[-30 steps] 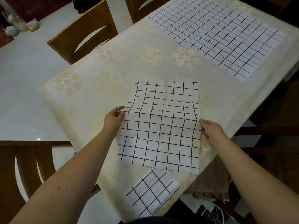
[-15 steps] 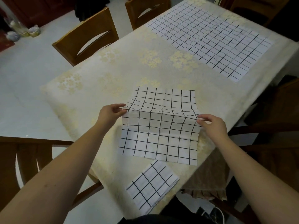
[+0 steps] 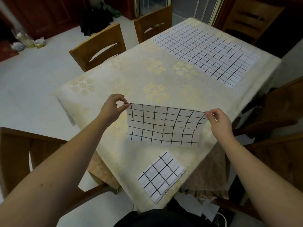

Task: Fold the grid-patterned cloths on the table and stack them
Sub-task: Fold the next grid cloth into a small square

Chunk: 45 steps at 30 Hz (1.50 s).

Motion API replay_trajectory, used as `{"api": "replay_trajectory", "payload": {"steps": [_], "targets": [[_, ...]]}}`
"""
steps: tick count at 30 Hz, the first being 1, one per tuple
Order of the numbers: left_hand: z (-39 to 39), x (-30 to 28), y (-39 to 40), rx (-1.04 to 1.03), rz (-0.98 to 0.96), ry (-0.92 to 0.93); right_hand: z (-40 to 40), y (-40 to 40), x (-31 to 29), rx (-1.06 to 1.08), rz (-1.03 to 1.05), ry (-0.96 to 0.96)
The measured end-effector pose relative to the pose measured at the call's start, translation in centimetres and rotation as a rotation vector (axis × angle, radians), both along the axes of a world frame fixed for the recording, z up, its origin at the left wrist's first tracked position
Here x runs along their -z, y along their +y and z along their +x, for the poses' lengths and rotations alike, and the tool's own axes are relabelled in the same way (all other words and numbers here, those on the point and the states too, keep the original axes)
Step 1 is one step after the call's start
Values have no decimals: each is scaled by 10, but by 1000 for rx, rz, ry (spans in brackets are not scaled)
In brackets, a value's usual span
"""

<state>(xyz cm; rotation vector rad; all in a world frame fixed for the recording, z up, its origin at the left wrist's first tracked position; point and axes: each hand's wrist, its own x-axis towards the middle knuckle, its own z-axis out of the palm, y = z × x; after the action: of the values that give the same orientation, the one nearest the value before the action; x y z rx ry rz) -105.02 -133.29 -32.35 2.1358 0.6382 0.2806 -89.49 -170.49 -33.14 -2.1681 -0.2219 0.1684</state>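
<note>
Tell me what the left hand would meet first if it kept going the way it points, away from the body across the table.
Bare tablecloth first. The left hand, pinching the held cloth, points up the table; the flat cloths lie well right of that line. Height is unclear.

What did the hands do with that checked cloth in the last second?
Both hands, left and right, pinching the grid cloth at its side edges, lifted it at its middle so it hangs doubled. The small folded cloth and the spread cloths stayed put.
</note>
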Motion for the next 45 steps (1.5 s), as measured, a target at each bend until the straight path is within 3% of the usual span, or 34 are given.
{"api": "replay_trajectory", "payload": {"steps": [11,18,20,24,29,33,38,41,45], "targets": [[-42,-48,-13,96,-347,-106,-53,-2,-28,161,145,-68],[-52,-39,-7,52,-482,-65,-60,6,-26,144,133,-8],[-47,-23,-4,-33,-400,-37,-56,10,-18,155,195,121],[-38,15,0,-217,-217,40,-42,20,14,155,453,591],[-29,53,1,-323,-202,153,-31,33,58,59,344,779],[-21,71,9,-342,-219,213,-12,49,84,57,223,719],[-15,89,27,-479,-496,274,13,68,96,62,214,654],[-24,101,39,-500,-664,358,23,75,95,42,297,721],[-40,107,36,-345,-560,515,27,75,103,-89,185,742]]}}
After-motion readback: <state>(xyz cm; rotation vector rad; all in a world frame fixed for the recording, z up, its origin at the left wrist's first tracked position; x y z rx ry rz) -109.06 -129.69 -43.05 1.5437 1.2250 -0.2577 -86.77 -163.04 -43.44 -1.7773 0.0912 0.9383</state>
